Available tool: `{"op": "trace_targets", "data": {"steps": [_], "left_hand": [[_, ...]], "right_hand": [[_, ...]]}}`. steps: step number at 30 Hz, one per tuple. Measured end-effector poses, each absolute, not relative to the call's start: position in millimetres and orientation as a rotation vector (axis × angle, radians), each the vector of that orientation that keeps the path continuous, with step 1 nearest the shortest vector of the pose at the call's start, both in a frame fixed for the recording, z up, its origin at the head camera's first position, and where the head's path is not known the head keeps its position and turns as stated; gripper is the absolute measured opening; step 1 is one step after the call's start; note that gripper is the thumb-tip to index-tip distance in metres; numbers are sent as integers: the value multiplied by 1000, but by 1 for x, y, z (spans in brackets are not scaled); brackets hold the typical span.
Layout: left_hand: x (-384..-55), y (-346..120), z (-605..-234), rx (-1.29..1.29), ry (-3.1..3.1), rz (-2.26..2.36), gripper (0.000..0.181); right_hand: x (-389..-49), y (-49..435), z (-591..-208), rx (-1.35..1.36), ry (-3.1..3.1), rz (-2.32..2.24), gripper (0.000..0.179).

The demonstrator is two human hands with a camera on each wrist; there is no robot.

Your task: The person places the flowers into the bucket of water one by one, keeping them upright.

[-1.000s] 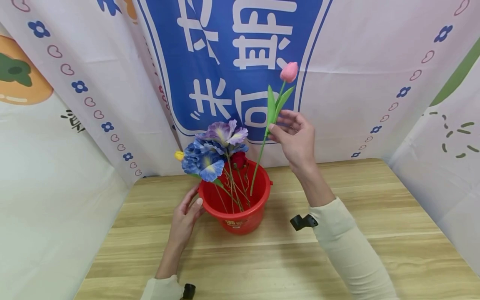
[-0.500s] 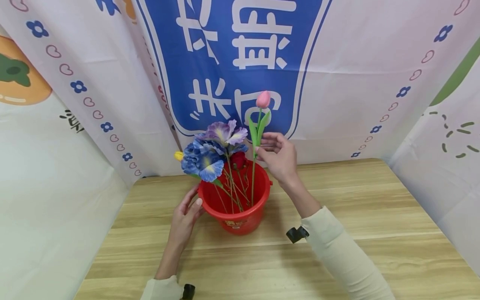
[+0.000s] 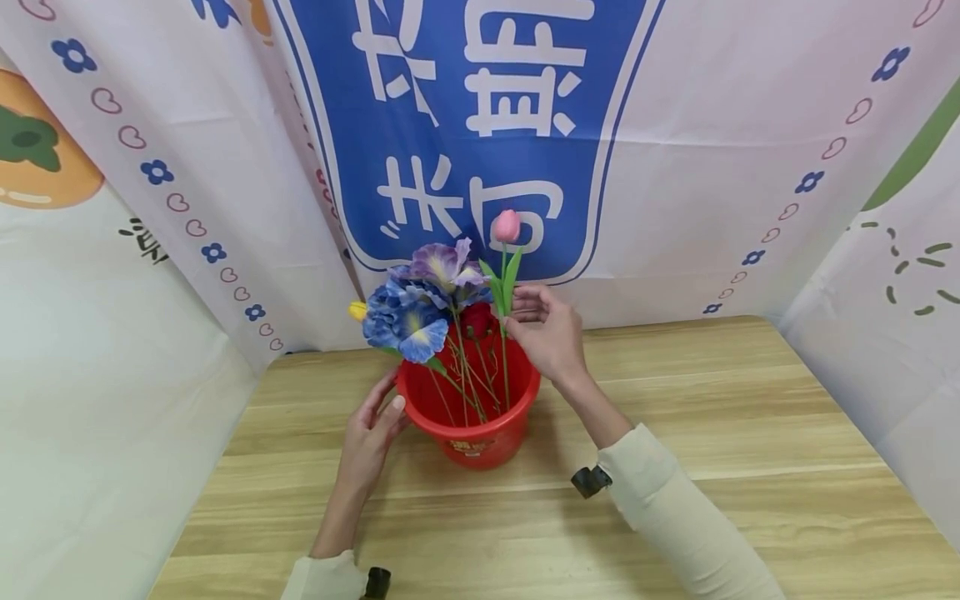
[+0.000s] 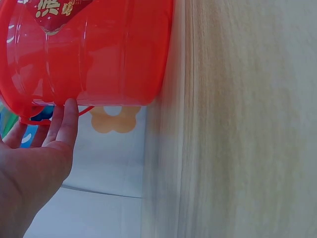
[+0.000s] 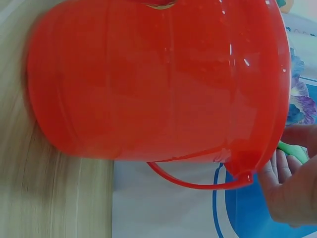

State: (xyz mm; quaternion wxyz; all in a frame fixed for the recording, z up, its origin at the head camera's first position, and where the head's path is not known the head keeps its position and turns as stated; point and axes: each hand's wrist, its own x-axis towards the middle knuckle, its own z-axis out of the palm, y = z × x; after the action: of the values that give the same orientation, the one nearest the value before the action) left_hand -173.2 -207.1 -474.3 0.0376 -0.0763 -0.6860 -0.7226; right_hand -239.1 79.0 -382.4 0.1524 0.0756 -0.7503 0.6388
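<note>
A red plastic bucket [image 3: 491, 446] stands upright on the wooden table. My right hand [image 3: 553, 340] pinches a pink tulip [image 3: 507, 226] below its green leaves, above the bucket's right rim, its stem reaching down inside. In the right wrist view the right hand [image 5: 292, 186] is beside the rim, with a bit of green between thumb and fingers. My left hand [image 3: 369, 437] touches the bucket's left side with fingers extended, as the left wrist view shows. Blue and purple irises [image 3: 420, 332], a red rose [image 3: 477, 320] and a yellow flower [image 3: 357, 311] lean in the bucket.
The bucket's thin red handle [image 5: 198, 186] hangs down its far side. Behind the wooden table [image 3: 675, 467] hangs a printed cloth [image 3: 675, 225] with a blue panel, and more cloth closes both sides. Small black cameras [image 3: 591, 482] sit at both wrists.
My right hand has moved left and down with the pink tulip, bringing its stem deeper into the bucket. The left hand and the bucket have stayed in place.
</note>
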Motion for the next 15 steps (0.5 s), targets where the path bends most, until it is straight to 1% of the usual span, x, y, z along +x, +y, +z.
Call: {"op": "trace_targets", "data": {"steps": [7, 12, 15], "left_hand": [[-173, -207, -474, -236, -2096, -2221, 56], [-174, -207, -474, -246, -2090, -2225, 56], [-174, -207, -474, -249, -2089, -2230, 57]], "right_hand": [[-234, 85, -385, 322, -2265, 1733, 43], [-232, 92, -387, 320, -2318, 1687, 48], [-229, 96, -388, 292, -2337, 1683, 47]]}}
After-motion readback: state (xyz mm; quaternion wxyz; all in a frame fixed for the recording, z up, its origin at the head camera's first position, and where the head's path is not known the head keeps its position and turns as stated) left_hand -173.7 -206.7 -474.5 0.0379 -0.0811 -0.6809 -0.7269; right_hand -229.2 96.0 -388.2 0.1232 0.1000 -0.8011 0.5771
